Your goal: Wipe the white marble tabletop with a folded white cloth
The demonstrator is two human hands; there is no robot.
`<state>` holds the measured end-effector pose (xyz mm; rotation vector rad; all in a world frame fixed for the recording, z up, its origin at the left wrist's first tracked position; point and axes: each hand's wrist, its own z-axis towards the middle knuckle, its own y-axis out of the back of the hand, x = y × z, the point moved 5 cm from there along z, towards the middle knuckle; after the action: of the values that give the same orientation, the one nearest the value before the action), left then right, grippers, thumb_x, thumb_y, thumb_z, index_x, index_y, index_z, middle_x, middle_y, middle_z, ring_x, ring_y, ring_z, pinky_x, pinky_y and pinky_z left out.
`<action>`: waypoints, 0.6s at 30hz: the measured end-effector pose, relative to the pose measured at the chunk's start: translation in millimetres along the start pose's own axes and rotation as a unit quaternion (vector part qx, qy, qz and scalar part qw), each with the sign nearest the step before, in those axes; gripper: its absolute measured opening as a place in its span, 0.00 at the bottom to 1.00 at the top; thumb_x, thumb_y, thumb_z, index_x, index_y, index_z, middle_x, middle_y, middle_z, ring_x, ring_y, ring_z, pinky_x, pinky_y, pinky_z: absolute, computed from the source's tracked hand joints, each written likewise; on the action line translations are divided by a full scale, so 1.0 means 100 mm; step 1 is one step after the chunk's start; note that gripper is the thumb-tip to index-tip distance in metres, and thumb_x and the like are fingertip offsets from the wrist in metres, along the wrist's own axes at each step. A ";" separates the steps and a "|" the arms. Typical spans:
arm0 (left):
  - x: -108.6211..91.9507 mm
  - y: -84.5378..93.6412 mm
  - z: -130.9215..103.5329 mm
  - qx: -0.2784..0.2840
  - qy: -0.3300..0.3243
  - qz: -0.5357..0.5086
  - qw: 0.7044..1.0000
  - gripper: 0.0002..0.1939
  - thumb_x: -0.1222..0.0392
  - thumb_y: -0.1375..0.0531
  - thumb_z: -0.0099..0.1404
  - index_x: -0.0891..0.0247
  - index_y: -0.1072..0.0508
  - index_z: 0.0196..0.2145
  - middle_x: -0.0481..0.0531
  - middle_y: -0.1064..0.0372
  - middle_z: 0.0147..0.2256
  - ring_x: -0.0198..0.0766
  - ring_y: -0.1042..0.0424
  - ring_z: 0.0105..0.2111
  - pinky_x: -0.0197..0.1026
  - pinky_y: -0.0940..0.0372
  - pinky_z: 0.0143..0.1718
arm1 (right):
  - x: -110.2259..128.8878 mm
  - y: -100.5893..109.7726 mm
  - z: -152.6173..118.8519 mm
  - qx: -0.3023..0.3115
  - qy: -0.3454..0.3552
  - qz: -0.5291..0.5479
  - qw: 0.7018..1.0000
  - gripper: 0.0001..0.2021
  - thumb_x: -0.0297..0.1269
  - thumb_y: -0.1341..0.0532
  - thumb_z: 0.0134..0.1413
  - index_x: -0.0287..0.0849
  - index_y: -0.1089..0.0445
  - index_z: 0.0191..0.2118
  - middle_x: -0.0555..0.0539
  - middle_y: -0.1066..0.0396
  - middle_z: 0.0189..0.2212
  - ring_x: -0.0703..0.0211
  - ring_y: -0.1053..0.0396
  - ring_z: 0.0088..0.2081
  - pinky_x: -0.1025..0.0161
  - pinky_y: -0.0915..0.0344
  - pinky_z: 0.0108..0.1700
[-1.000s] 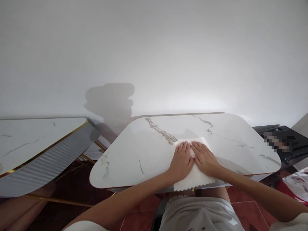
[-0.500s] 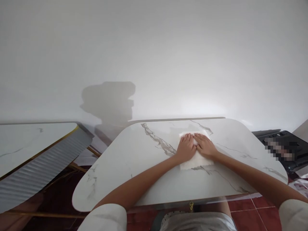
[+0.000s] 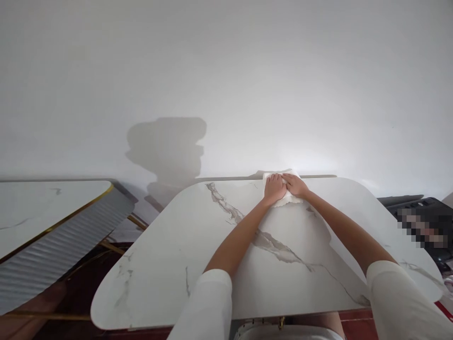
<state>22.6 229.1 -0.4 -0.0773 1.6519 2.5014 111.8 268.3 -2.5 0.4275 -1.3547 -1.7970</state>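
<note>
Both hands rest flat on a white cloth [image 3: 288, 200] at the far edge of a white marble-patterned table [image 3: 148, 264]. My left hand [image 3: 275, 188] presses on the cloth's left part, fingers stretched forward. Beside it, my right hand [image 3: 296, 185] lies on the right part, its fingertips touching or nearly touching the left ones. The cloth's near edge shows below my hands, and its far edge reaches the wall.
A pale wall [image 3: 247, 85] rises directly behind the table. At left stands a second marble-patterned table [image 3: 53, 200] with gold trim and a ribbed grey side. A black object [image 3: 430, 208], partly blurred out, is at the right. The floor is red tile.
Both hands have slid the cloth forward, from the middle of the tabletop to its far edge by the wall. The view has shifted slightly, and my arms reach farther out.
</note>
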 end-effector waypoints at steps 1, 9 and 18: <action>-0.06 -0.02 0.04 -0.001 -0.007 -0.002 1.000 0.18 0.64 0.54 0.64 0.72 0.36 0.50 0.62 0.35 0.49 0.48 0.40 0.53 0.49 0.48 0.55 | -0.07 0.01 -0.02 -0.001 -0.005 0.001 1.000 0.25 0.27 0.52 0.54 0.34 0.39 0.58 0.40 0.39 0.58 0.52 0.44 0.60 0.54 0.48 0.62; -0.55 0.01 -0.19 0.004 -0.072 -0.024 0.997 0.23 0.63 0.55 0.65 0.73 0.41 0.56 0.62 0.42 0.57 0.47 0.45 0.58 0.48 0.50 0.58 | -0.18 0.19 -0.63 -0.002 -0.061 -0.041 0.997 0.25 0.31 0.56 0.59 0.34 0.44 0.61 0.40 0.44 0.61 0.51 0.49 0.62 0.49 0.50 0.62; -0.82 0.21 -0.94 0.044 -0.067 -0.035 0.996 0.27 0.60 0.55 0.65 0.76 0.45 0.60 0.64 0.47 0.61 0.52 0.49 0.61 0.53 0.52 0.60 | 0.39 0.37 -1.37 0.016 -0.069 -0.057 0.996 0.25 0.31 0.55 0.59 0.34 0.46 0.62 0.40 0.46 0.62 0.51 0.50 0.63 0.49 0.50 0.62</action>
<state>97.2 126.8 -8.3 0.0401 1.6738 2.3244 197.8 149.2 -10.1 0.4122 -1.4823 -1.9305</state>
